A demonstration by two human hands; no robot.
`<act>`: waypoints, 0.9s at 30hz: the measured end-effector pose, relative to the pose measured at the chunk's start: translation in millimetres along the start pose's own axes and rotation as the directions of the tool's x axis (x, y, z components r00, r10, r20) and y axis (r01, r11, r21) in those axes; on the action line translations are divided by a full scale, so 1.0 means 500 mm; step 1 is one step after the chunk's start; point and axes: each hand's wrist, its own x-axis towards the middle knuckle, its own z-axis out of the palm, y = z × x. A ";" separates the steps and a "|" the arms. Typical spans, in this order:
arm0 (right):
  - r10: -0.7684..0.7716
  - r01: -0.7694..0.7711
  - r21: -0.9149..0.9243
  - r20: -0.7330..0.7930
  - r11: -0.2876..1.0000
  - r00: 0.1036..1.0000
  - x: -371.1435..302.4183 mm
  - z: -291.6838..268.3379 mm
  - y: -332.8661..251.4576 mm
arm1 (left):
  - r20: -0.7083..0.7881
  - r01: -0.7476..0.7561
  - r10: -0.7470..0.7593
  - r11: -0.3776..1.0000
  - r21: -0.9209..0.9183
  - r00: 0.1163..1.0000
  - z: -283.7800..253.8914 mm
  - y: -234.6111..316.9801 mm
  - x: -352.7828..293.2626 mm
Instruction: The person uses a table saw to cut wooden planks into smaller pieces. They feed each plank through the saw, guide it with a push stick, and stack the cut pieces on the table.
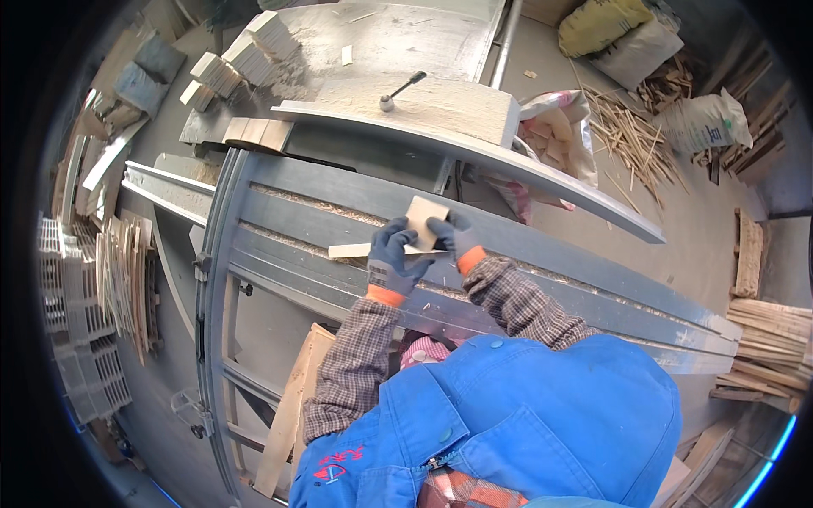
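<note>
A small pale wooden block [423, 222] is between my two gloved hands, above the grey metal machine table. My left hand [391, 256], in a dark glove with an orange cuff, grips its left side. On the other side my right hand [451, 233], gloved alike, presses fingers against the block's right edge. A narrow pale wood strip [349, 251] passes behind my left hand, lying on or just over the table; its contact is hidden.
Slotted metal table [339, 190] holds sawdust in its grooves. Beyond it runs a long fence [576, 190] with a black-handled lever [405, 90]. Stacked wood blocks [247, 59] stand far left. A sack of offcuts [550, 135] and loose sticks [631, 135] lie at right.
</note>
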 end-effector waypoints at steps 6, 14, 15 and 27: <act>-0.309 0.434 0.426 -0.331 0.794 0.892 0.103 -0.199 -0.201 | -0.209 0.129 -0.117 0.991 0.046 0.971 -0.018 0.026 -0.058; -0.162 0.131 0.261 0.099 0.956 0.982 0.075 -0.157 -0.095 | -0.502 0.606 -0.451 0.770 0.200 0.738 -0.154 -0.086 -0.387; -0.168 0.166 0.042 0.042 0.985 0.985 0.046 -0.129 -0.045 | -0.499 0.611 -0.439 0.750 0.254 0.747 -0.159 -0.087 -0.434; -0.224 0.639 -0.741 0.671 -0.205 0.706 -0.077 0.042 0.089 | -0.284 0.444 -0.345 0.614 0.652 0.894 -0.073 0.011 -0.552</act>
